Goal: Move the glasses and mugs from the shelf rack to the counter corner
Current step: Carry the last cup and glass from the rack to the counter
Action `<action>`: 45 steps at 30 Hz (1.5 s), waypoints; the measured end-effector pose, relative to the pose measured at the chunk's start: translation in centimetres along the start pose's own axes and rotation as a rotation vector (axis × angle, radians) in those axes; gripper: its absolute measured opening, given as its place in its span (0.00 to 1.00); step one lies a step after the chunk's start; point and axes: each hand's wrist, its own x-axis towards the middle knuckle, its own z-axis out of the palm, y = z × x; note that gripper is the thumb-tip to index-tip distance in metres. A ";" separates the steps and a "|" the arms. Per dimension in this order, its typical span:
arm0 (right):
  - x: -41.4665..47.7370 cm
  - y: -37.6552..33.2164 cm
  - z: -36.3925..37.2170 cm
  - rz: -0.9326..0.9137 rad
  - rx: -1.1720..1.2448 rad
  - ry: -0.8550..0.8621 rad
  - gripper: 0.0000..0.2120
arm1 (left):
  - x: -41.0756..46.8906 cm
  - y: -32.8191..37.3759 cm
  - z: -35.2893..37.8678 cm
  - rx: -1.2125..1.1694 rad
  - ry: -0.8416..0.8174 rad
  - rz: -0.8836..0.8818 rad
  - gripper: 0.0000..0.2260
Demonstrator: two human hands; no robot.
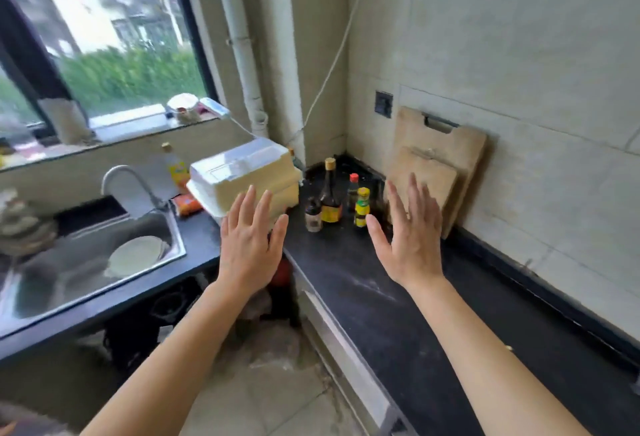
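Observation:
My left hand [250,245] and my right hand [408,238] are both held out flat above the black counter [363,297], fingers spread, holding nothing. They hover in front of the counter corner [341,165], where several sauce bottles [330,198] stand. No glasses, mugs or shelf rack show in this view.
A white foam box [242,176] sits left of the bottles, near my left hand. Two wooden cutting boards [436,165] lean on the tiled wall at the right. A steel sink [90,262] with a white plate [136,255] lies at the left, under the window.

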 end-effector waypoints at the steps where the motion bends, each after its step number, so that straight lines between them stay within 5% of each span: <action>1: 0.9 -3.7 1.7 -0.033 0.026 0.000 0.33 | -0.2 -3.5 -2.2 0.022 0.026 -0.021 0.28; 8: 5.3 -31.3 12.9 -0.323 0.293 -0.006 0.32 | -4.0 -25.5 -18.0 0.200 0.218 -0.299 0.29; 18: 3.7 -62.8 24.6 -0.743 0.607 -0.151 0.34 | -15.2 -45.1 -33.4 0.464 0.408 -0.668 0.32; 30: 4.3 -88.5 41.9 -0.902 0.753 -0.356 0.35 | -14.0 -68.5 -40.9 0.518 0.422 -0.962 0.34; 45: 6.2 -112.8 52.4 -0.950 0.748 -0.429 0.33 | -12.3 -92.8 -49.6 0.473 0.433 -0.943 0.34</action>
